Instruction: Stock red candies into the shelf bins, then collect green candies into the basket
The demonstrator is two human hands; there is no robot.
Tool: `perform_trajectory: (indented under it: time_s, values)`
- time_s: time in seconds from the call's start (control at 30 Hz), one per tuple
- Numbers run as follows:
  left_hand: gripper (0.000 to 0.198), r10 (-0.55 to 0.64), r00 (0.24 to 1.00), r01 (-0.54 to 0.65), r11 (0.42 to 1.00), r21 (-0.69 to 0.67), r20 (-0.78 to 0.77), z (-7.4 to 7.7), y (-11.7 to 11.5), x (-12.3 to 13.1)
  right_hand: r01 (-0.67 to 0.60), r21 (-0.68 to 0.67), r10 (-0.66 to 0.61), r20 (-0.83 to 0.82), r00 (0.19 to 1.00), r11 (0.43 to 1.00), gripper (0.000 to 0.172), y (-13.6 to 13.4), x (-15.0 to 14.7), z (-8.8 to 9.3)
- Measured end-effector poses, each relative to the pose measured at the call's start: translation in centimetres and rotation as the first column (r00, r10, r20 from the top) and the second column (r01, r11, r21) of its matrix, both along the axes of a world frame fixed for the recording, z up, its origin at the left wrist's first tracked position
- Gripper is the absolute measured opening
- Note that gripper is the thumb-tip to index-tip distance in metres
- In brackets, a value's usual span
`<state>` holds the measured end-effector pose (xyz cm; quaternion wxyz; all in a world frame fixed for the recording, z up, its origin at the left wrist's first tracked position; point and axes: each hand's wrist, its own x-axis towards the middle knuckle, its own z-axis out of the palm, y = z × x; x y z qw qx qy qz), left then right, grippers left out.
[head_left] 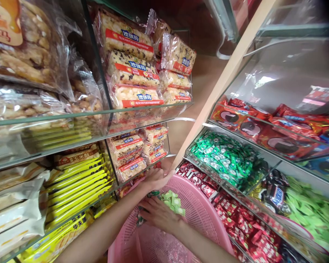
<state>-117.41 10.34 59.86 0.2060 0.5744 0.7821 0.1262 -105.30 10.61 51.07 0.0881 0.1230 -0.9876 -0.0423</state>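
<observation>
A pink perforated basket (205,212) stands at the bottom centre, with light green wrapped candies (173,201) and a few dark green ones inside. My left hand (157,179) is at the basket's far rim, near the wooden post; its fingers are bunched and what they hold, if anything, is hidden. Lower down, my right hand (157,215) reaches into the basket beside the light green candies, fingers spread over dark green wrappers. Whether it grips any of them cannot be made out.
Glass shelves with packaged pastries (137,96) and yellow packets (76,186) rise at the left. A slanted wooden post (208,106) divides them from right-hand bins of green candies (224,157), red packets (246,223) and light green candies (312,208).
</observation>
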Motion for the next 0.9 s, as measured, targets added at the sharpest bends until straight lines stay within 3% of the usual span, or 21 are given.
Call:
perform_trajectory:
  time_s: [0.3, 0.67, 0.9]
  values:
    - [0.082, -0.025, 0.999, 0.027, 0.998, 0.049, -0.040, -0.2, -0.1, 0.2, 0.044, -0.169, -0.032, 0.077, 0.997, 0.985, 0.052, 0.9, 0.9, 0.1]
    - [0.085, -0.020, 0.996, 0.026, 0.998, 0.063, -0.089, -1.1, 0.4, 0.5, 0.154, -0.183, -0.148, 0.048, 0.988, 0.971, 0.033, 0.8, 0.7, -0.2]
    - [0.085, -0.031, 0.995, 0.040, 0.995, 0.090, -0.096, -1.4, 0.4, 0.4, 0.218, -0.221, -0.208, 0.066, 0.976, 0.951, 0.032, 0.0, 0.8, 0.5]
